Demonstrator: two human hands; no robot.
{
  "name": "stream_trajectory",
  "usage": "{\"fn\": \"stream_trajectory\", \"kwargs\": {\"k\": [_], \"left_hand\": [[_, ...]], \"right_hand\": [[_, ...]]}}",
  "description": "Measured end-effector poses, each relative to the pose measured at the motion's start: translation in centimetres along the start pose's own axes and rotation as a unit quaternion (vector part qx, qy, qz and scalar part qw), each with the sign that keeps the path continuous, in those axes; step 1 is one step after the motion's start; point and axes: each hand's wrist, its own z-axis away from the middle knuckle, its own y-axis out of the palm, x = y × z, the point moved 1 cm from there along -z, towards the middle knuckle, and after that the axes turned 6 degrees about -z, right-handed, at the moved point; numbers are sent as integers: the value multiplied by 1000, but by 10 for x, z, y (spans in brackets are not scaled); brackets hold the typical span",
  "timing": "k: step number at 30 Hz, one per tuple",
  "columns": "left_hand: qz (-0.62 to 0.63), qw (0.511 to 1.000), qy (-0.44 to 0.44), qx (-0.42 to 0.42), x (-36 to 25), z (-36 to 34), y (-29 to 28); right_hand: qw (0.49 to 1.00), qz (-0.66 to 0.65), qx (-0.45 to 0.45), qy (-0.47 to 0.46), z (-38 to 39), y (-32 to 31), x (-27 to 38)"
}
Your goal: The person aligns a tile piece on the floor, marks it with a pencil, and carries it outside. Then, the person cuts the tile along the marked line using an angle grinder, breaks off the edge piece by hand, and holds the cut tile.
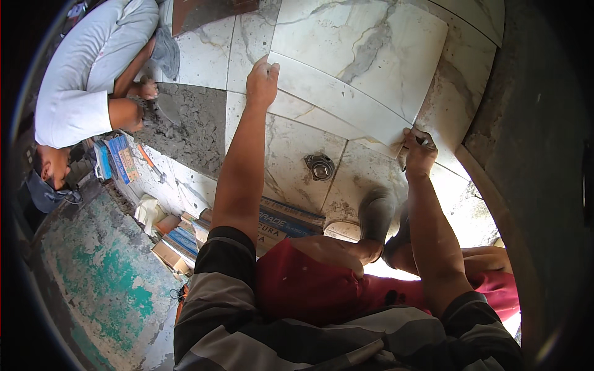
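A long narrow strip of marble-look tile [334, 99] lies slanted across the laid floor tiles. My left hand [262, 80] presses flat on its upper left end. My right hand [419, 151] grips the strip's lower right end, fingers curled, with a small dark tool or pencil that I cannot make out clearly. A large loose marble tile [371, 49] lies just beyond the strip. My knees in red shorts [309, 284] and a grey shoe [376, 213] are below.
A round metal floor drain [319, 167] sits between my arms. At the left a person in a white shirt [86, 68] spreads grey mortar [185, 123] with a trowel. Boxes [117, 157], a hammer-like tool [151, 164] and cardboard [179, 241] lie at the left. A dark concrete wall [532, 154] rises at right.
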Motion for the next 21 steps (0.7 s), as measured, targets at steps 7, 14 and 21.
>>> {"fn": "stream_trajectory", "kwargs": {"k": [7, 14, 21], "left_hand": [[2, 1000, 18, -22, 2, 2, 5], [31, 999, -32, -9, 11, 2, 13], [-28, 999, 1, 22, 10, -3, 7]], "right_hand": [[1000, 18, -2, 18, 0, 0, 1], [1000, -8, 5, 7, -6, -5, -11], [999, -25, 3, 28, -6, -2, -11]]}}
